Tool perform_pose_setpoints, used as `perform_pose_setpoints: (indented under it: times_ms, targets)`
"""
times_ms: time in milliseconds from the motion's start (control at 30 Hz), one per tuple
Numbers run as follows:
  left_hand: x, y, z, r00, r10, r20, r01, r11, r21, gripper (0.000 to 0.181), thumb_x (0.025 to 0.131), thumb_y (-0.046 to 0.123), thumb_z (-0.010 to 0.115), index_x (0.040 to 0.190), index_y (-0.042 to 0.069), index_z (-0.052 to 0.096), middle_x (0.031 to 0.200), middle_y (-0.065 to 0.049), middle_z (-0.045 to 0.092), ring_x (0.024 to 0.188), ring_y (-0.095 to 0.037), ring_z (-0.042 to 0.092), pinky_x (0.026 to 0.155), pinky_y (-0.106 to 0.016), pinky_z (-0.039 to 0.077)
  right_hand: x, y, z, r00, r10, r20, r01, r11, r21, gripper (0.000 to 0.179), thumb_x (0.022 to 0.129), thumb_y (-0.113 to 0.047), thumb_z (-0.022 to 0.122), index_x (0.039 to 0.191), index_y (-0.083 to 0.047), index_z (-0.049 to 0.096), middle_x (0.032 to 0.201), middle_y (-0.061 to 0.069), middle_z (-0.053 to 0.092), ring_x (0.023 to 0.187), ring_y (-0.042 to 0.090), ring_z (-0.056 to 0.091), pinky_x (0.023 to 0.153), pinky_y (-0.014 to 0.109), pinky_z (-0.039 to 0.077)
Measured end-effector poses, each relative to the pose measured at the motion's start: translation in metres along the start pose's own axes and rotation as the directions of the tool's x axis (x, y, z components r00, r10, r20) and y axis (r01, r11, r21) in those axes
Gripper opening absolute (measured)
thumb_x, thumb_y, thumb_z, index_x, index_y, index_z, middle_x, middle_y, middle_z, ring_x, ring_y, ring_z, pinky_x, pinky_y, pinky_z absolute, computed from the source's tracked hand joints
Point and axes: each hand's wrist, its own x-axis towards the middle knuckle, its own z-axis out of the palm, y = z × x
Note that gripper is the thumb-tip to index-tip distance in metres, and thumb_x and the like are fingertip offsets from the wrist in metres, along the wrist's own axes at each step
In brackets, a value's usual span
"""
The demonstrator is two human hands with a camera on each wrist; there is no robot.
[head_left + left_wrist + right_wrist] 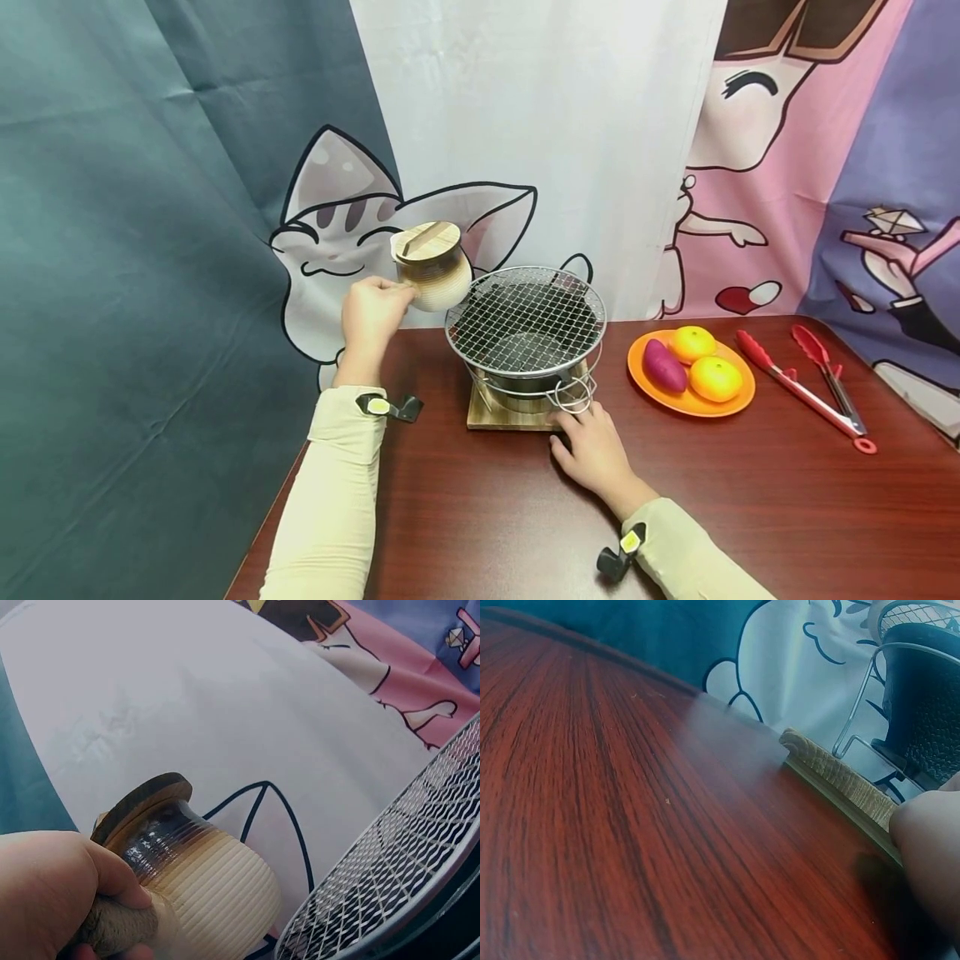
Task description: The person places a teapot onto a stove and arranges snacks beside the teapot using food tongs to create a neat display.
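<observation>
A side-handled clay teapot (pixel 438 279), cream below and dark brown at the neck, hangs in the air left of the grill with its wooden lid (pixel 427 240) on. My left hand (pixel 372 308) grips its short handle (pixel 118 926), fingers wrapped around it. Beside it stands a small black stove with a round wire grill net (pixel 528 321) on top, set on a square wooden board (pixel 480 414). At the board's front right corner, my right hand (pixel 596 450) touches the edge with its fingers, just under a wire ring handle (pixel 573 396).
On the right, an orange plate (pixel 637 367) holds a purple sweet potato (pixel 664 367) and two tangerines (pixel 715 379). Red-handled tongs (pixel 806 392) lie beyond it. A printed curtain (pixel 540 125) hangs right behind the table (pixel 480 517).
</observation>
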Motion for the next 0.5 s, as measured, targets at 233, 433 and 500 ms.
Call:
perform_pose_setpoints:
  times_ms: [233, 433, 500]
  targets:
    - [-0.006, 0.01, 0.004, 1.0, -0.002, 0.017, 0.002, 1.0, -0.014, 0.025, 0.076, 0.039, 0.075, 0.086, 0.016, 0.077, 0.074, -0.002, 0.073, 0.078, -0.025, 0.067, 0.066, -0.039, 0.049, -0.001, 0.001, 0.001, 1.0, -0.014, -0.02, 0.014, 1.0, -0.005, 0.026, 0.078, -0.024, 0.073, 0.103, -0.016, 0.07, 0.109, 0.008, 0.064, 0.093, 0.038, 0.052, 0.079, 0.054, 0.043]
    - [-0.01, 0.017, 0.01, 0.999, 0.028, 0.023, -0.028, 0.999, -0.032, 0.022, 0.076, 0.037, 0.074, 0.082, 0.015, 0.076, 0.074, -0.002, 0.072, 0.076, -0.025, 0.065, 0.066, -0.039, 0.049, -0.001, 0.001, 0.001, 1.0, -0.008, -0.017, 0.008, 1.0, -0.003, 0.027, 0.078, -0.025, 0.072, 0.103, -0.016, 0.07, 0.11, 0.008, 0.063, 0.093, 0.038, 0.052, 0.078, 0.054, 0.043]
    - [-0.011, 0.018, 0.011, 0.999, 0.027, 0.029, -0.026, 0.999, -0.037, 0.021, 0.075, 0.036, 0.073, 0.081, 0.015, 0.075, 0.072, -0.001, 0.072, 0.075, -0.024, 0.065, 0.065, -0.039, 0.049, 0.0, 0.0, 0.001, 1.0, -0.008, -0.014, 0.008, 1.0, -0.003, 0.026, 0.078, -0.025, 0.072, 0.103, -0.017, 0.07, 0.11, 0.008, 0.063, 0.093, 0.038, 0.052, 0.078, 0.054, 0.043]
